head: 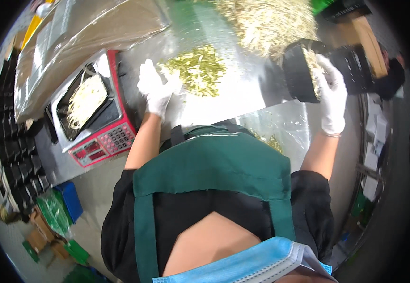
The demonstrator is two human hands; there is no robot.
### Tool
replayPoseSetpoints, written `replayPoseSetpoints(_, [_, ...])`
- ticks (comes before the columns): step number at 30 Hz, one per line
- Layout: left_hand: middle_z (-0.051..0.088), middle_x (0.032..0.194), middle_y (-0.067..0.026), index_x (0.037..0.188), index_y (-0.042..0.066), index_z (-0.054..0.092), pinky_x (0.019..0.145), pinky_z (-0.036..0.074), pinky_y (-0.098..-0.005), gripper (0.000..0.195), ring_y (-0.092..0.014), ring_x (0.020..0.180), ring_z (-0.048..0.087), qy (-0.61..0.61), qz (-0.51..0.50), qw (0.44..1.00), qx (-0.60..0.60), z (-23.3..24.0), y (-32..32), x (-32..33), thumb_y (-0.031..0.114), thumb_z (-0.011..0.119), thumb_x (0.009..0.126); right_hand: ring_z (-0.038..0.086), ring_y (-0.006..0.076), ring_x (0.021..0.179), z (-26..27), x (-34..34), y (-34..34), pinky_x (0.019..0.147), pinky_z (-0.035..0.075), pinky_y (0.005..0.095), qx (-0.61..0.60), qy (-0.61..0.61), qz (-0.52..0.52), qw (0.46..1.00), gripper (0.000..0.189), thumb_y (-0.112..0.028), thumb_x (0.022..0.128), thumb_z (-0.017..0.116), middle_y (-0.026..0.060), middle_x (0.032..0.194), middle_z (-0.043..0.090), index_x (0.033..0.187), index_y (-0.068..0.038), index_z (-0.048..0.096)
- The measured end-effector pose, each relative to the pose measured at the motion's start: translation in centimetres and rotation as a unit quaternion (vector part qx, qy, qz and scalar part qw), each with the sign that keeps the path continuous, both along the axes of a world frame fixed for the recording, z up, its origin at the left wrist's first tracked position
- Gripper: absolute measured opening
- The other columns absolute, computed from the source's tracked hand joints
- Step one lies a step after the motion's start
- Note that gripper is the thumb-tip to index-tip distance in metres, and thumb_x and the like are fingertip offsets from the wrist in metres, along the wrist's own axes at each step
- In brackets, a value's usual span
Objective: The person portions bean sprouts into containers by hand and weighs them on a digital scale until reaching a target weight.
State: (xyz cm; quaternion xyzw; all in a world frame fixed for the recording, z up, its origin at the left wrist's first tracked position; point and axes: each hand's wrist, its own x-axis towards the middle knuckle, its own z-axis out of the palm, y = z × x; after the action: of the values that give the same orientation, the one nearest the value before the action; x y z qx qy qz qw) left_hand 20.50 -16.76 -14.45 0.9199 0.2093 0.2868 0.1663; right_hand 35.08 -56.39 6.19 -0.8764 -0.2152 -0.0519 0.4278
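My right hand [328, 92], in a white glove, grips a black plastic tray [298, 72] that is tilted on its side with pale bean sprouts in it. Beyond it lies a large heap of bean sprouts [268, 24]. My left hand [157, 86], gloved too, is spread with nothing held, beside a small pile of greenish sprout bits [203, 70] on the metal table [233, 102]. To its left, a red and silver digital scale [118, 139] bears another black tray [100, 109] filled with sprouts.
A large clear plastic bag [84, 32] covers the table's far left. Stacked black trays [13, 141] line the left edge, and more black trays [353, 67] stand at the right near a cardboard box [369, 46]. A blue bin [69, 201] is on the floor. Another person [390, 78] is at far right.
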Motion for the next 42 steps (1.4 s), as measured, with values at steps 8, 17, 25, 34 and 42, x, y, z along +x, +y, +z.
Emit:
replayPoseSetpoints(8, [0.051,0.133,-0.0221,0.132,0.000,0.047,0.105,0.034,-0.0454,0.058,-0.035,0.124,0.046,0.096,-0.157,0.983,-0.013,2.5,-4.0,-0.2,0.038,0.057,0.090,0.045,0.0233,0.130,-11.4,-1.8,14.8,0.107,0.037,0.0361,0.040,0.175,0.217,0.959,0.063,-0.019,0.082,0.071,0.0123,0.138,0.051,0.138,-0.007,0.047])
replayPoseSetpoints(17, [0.000,0.154,-0.0297,0.150,0.005,0.019,0.116,-0.001,-0.0514,0.108,-0.045,0.143,0.001,0.247,-0.157,0.947,-0.130,5.3,-6.1,-9.3,0.058,0.071,0.072,0.040,0.0293,0.134,-15.8,2.6,20.4,0.112,0.032,0.0378,0.001,0.015,0.248,0.969,0.070,-0.035,0.082,0.071,0.0161,0.143,0.045,0.142,-0.010,0.042])
replayPoseSetpoints(25, [0.015,0.151,-0.0293,0.149,0.002,0.020,0.114,0.009,-0.0566,0.098,-0.049,0.139,0.014,0.235,-0.110,0.962,-0.085,2.6,-6.0,-2.8,0.055,0.062,0.078,0.055,0.0300,0.116,-17.5,3.6,27.4,0.102,0.041,0.0388,-0.018,-0.070,0.394,0.916,0.036,-0.039,0.087,0.062,0.0100,0.119,0.064,0.116,-0.019,0.068])
replayPoseSetpoints(34, [0.050,0.127,-0.0224,0.130,-0.003,0.047,0.101,0.039,-0.0448,0.055,-0.036,0.118,0.047,0.129,-0.408,0.871,-0.243,0.6,-11.3,-0.6,0.031,0.060,0.088,0.061,0.0210,0.104,-16.6,-0.7,15.2,0.091,0.048,0.0330,0.031,0.260,0.245,0.933,0.031,-0.019,0.088,0.064,0.0116,0.112,0.066,0.114,-0.002,0.065])
replayPoseSetpoints(42, [0.048,0.131,-0.0248,0.137,-0.003,0.041,0.101,0.039,-0.0420,0.068,-0.036,0.119,0.047,0.107,-0.591,0.782,-0.168,3.1,-18.3,2.6,0.037,0.063,0.087,0.061,0.0164,0.101,-15.5,-11.2,-12.0,0.092,0.046,0.0295,0.117,0.288,-0.184,0.933,0.026,-0.012,0.088,0.064,0.0082,0.110,0.068,0.111,0.000,0.068])
